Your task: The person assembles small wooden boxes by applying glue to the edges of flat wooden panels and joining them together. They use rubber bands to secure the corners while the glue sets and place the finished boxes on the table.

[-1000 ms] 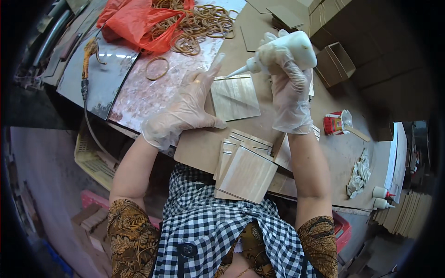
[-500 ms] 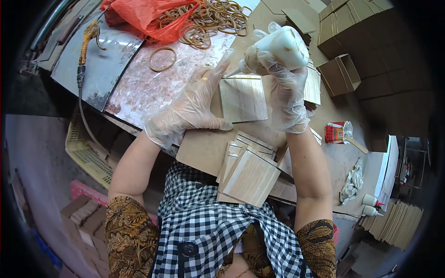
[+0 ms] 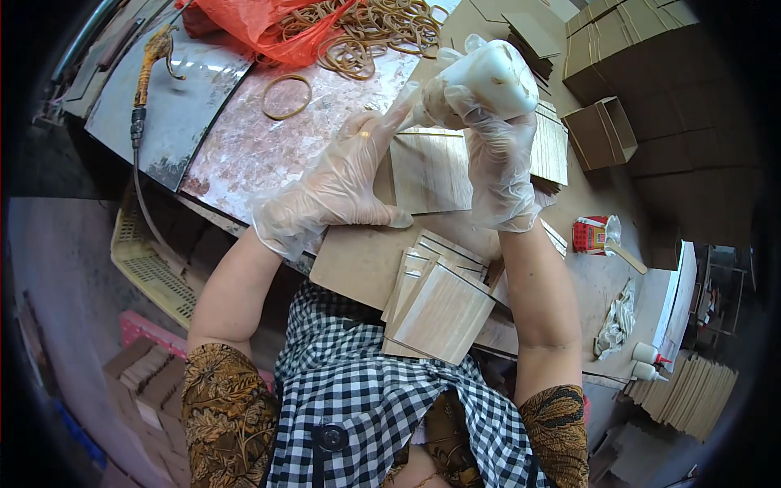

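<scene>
My right hand (image 3: 502, 163), in a clear plastic glove, is wrapped round a white squeeze bottle (image 3: 506, 80) with brownish smears. The bottle is tipped, its nozzle end pointing down and left, and the tip is hidden by my left fingers. Below it a square, light wooden panel (image 3: 431, 175) lies on a brown board (image 3: 350, 264). My left hand (image 3: 354, 167), gloved too, is spread at the panel's left side, thumb apart from the fingers. Its thumb is at the near left corner; whether it touches the panel I cannot tell. Several grooved wooden panels (image 3: 443, 309) lie stacked near my apron.
Rubber bands (image 3: 390, 37) spill from a red plastic bag (image 3: 244, 28); one band (image 3: 286, 97) lies apart. A hooked-handle tool (image 3: 146, 77) trails a hose at left. Rightward are more panels (image 3: 550, 146), open box (image 3: 600, 132), red tub (image 3: 591, 235), crumpled glove (image 3: 616, 321) and two bottles (image 3: 649, 362).
The bottle in my right hand has shifted slightly left, and its nozzle tip has passed out of sight behind my left fingers. My left hand keeps its spread pose.
</scene>
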A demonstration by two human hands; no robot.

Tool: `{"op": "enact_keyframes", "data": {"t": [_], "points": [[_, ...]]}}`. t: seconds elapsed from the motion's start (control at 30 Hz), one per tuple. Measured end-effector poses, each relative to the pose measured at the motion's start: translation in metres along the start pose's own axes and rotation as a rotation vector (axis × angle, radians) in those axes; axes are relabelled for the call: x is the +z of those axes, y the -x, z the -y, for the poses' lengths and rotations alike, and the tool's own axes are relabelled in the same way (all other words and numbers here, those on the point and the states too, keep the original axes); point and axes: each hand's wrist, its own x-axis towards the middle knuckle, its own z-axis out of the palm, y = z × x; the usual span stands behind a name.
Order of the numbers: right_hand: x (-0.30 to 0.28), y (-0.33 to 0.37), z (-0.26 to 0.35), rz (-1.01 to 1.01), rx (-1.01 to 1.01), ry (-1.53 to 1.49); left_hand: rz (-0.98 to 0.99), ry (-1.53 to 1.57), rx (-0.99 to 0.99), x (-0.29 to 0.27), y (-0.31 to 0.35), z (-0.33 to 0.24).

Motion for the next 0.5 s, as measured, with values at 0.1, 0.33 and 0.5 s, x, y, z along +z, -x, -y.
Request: {"op": "enact_keyframes", "data": {"t": [0.1,0.33,0.5], "points": [[0.001,0.000,-0.001,-0.031,0.009,-0.016,-0.004,0.013,0.008,0.000,0.000,0.000],[0.001,-0.007,-0.001,-0.038,0.040,0.018,0.002,0.020,0.002,-0.001,0.001,-0.001],[-0.013,-0.011,-0.002,-0.034,-0.053,0.073,-0.006,-0.012,0.018,0.002,0.001,0.002]]}}
